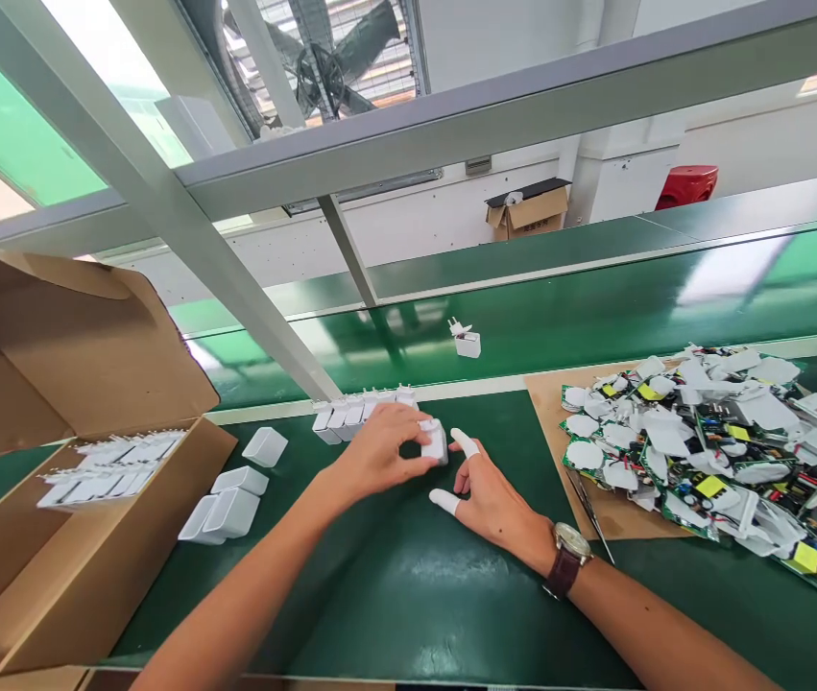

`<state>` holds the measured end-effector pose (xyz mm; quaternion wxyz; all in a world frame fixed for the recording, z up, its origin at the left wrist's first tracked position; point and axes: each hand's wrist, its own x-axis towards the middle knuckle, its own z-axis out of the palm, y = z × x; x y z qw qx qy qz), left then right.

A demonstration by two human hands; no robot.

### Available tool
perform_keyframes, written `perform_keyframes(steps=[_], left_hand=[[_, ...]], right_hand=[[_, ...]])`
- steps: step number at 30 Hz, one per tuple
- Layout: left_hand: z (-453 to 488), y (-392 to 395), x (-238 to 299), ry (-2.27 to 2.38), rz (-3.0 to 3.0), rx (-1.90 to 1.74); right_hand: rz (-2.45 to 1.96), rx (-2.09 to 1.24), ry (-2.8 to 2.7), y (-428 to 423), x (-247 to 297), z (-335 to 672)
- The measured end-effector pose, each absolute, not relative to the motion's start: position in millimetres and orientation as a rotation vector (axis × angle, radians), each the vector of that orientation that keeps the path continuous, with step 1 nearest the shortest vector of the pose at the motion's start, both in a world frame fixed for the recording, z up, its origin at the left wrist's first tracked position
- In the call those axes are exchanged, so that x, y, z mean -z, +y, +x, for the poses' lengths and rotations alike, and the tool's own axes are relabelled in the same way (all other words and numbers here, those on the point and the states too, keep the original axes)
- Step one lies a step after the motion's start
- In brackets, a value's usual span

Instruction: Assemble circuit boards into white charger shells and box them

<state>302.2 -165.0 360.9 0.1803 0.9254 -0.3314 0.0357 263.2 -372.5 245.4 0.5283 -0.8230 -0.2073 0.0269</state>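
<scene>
My left hand (395,443) grips a white plug adapter (435,441) between thumb and fingers, at the right end of a row of similar white adapters (350,415). Just right of it is my right hand (484,485), with white covers on the thumb and a finger, the two spread apart and nothing between them. A watch (567,557) is on the right wrist. Left of my hands, several white plastic housings (231,513) lie on the green work surface (408,595). Another white adapter (467,343) with its prongs up sits on the green belt behind.
An open cardboard box (120,537) holding rows of white adapters stands at the left. On the right, a heap of circuit boards and white plug parts (696,441) covers a brown sheet (548,393). Tweezers (591,513) lie at its edge. A slanted metal post (235,278) rises behind.
</scene>
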Motion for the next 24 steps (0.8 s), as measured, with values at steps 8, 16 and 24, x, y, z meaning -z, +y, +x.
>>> perform_keyframes(steps=[8, 16, 24], left_hand=[[383, -164, -374, -0.829, 2.896, 0.162], [437, -184, -409, -0.805, 2.84, 0.265], [503, -238, -372, -0.878, 2.912, 0.257]], right_hand=[[-2.078, 0.052, -0.632, -379, -249, 260], [-2.207, 0.289, -0.843, -368, -236, 257], [-2.2, 0.389, -0.801, -361, -215, 261]])
